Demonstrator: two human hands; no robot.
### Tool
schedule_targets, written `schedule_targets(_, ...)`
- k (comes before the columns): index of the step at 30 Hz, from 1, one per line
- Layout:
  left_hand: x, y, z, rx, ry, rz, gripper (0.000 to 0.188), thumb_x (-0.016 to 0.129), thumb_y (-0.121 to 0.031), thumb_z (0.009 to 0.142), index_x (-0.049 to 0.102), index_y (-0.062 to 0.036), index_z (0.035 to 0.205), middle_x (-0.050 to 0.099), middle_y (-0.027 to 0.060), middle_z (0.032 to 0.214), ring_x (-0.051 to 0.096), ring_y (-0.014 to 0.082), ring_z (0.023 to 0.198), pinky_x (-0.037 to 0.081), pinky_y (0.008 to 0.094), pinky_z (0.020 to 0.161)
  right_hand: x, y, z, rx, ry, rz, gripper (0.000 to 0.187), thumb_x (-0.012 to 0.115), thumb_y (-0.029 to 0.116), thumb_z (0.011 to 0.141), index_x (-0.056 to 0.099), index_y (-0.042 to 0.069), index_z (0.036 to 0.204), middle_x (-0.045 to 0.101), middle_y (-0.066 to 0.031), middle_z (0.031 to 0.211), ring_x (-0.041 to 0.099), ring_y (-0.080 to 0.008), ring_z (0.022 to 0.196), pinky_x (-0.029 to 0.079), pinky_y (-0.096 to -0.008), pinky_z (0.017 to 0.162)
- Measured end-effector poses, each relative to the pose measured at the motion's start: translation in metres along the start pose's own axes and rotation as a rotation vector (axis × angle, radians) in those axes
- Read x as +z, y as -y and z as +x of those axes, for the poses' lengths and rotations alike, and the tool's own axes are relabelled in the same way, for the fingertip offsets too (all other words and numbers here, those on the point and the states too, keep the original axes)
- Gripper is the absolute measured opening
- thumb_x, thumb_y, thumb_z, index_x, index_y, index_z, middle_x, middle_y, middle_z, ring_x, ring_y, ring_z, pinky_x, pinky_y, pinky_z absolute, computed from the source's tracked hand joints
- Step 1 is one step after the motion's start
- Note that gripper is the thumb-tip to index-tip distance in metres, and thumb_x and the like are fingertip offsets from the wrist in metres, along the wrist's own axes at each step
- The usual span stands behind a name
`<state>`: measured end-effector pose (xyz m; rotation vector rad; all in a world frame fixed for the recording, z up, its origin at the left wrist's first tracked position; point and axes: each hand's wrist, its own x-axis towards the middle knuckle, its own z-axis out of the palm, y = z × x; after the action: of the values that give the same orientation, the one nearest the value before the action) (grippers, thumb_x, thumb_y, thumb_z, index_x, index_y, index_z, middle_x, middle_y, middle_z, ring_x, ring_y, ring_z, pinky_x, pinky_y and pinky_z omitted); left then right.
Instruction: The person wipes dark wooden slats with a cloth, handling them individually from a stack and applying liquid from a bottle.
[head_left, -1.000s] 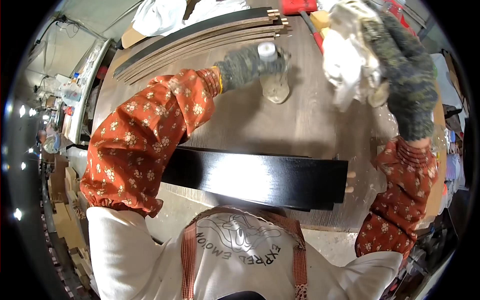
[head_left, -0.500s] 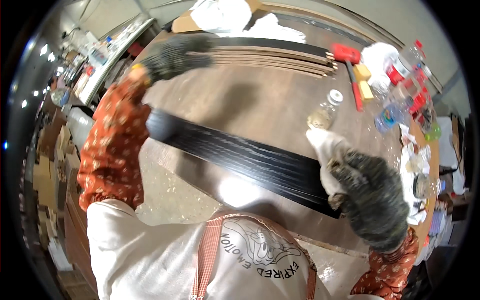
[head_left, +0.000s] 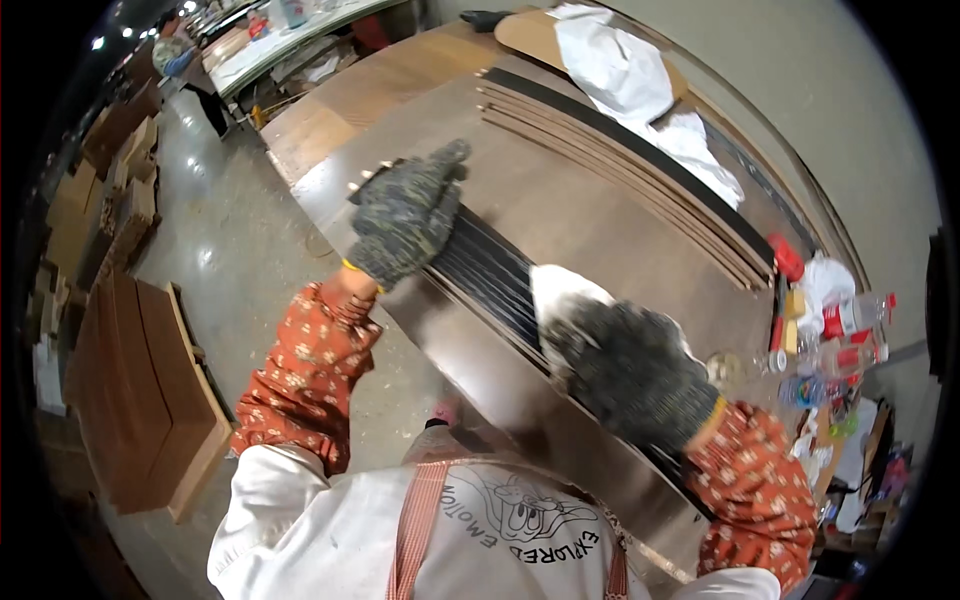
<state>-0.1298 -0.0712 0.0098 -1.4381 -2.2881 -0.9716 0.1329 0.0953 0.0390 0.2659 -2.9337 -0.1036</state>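
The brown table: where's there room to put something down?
On the table, there's a wide bare patch between the stacked boards and the black board, and a narrower strip between that and the near edge. The right end is crowded with bottles.

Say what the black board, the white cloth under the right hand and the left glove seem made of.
Black board: probably coated wood, glossy, by its streaked shine and pale end pegs.
White cloth: matte fabric, by its limp, uneven edge; fibre unclear.
Left glove: apparently knitted yarn, matte, by its fuzzy, mottled surface.
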Motion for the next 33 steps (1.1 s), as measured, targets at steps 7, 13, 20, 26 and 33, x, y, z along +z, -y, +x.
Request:
schedule_targets(7, 0.009, 0.004, -0.04, -0.025, -0.495, -0.782, 0.019, 0.049, -0.005, 0.094, 0.053, 0.0002, 0.111, 0.057, 0.0098, 0.086, 0.055, 0.0168, 0.08, 0.049, 0.0304, 0.073, 0.006, 0.019, 0.163, -0.104, -0.083, 0.35, 0.033, 0.058, 0.025, 0.084, 0.06, 0.008, 0.112, 0.06, -0.0152, 0.104, 0.061, -0.0323, 0.088, 0.051, -0.043, 0.071)
schedule_targets(13, 0.026, -0.031, -0.071, 0.461, -0.731, -0.17, 0.015, 0.065, -0.022, 0.077, 0.068, -0.0103, 0.086, 0.062, 0.007, 0.078, 0.061, 0.0243, 0.07, 0.05, 0.0328, 0.061, 0.014, 0.025, 0.195, -0.156, -0.079, 0.168, 0.035, 0.058, 0.024, 0.084, 0.062, 0.009, 0.115, 0.06, -0.0154, 0.106, 0.061, -0.0317, 0.087, 0.05, -0.0448, 0.072)
schedule_targets(20, 0.102, -0.062, -0.109, 1.139, 0.081, -0.183, 0.029, 0.048, -0.03, 0.092, 0.061, -0.0099, 0.108, 0.06, 0.0034, 0.1, 0.059, 0.0192, 0.084, 0.048, 0.0419, 0.079, 0.038, 0.044, 0.261, -0.286, -0.106, 0.131, 0.032, 0.056, 0.023, 0.085, 0.061, 0.003, 0.109, 0.061, -0.0144, 0.1, 0.063, -0.0294, 0.088, 0.051, -0.0412, 0.073)
schedule_targets(26, 0.078, -0.067, -0.096, 0.873, -0.262, -0.29, 0.028, 0.049, -0.029, 0.091, 0.059, -0.0092, 0.108, 0.06, 0.002, 0.095, 0.058, 0.0187, 0.083, 0.048, 0.0441, 0.079, 0.022, 0.025, 0.186, -0.164, -0.309, 0.249, 0.042, 0.064, 0.023, 0.083, 0.059, 0.014, 0.123, 0.062, -0.0119, 0.113, 0.063, -0.0299, 0.095, 0.052, -0.0398, 0.081)
schedule_targets(33, 0.091, -0.04, -0.108, 0.59, 0.28, -0.555, 0.032, 0.055, -0.024, 0.088, 0.058, -0.0118, 0.118, 0.06, 0.0086, 0.114, 0.059, 0.0311, 0.103, 0.047, 0.0487, 0.089, 0.048, 0.035, 0.147, 0.121, -0.382, 0.189, 0.041, 0.067, 0.024, 0.078, 0.063, 0.013, 0.117, 0.062, -0.0127, 0.116, 0.061, -0.0284, 0.104, 0.051, -0.0416, 0.086)
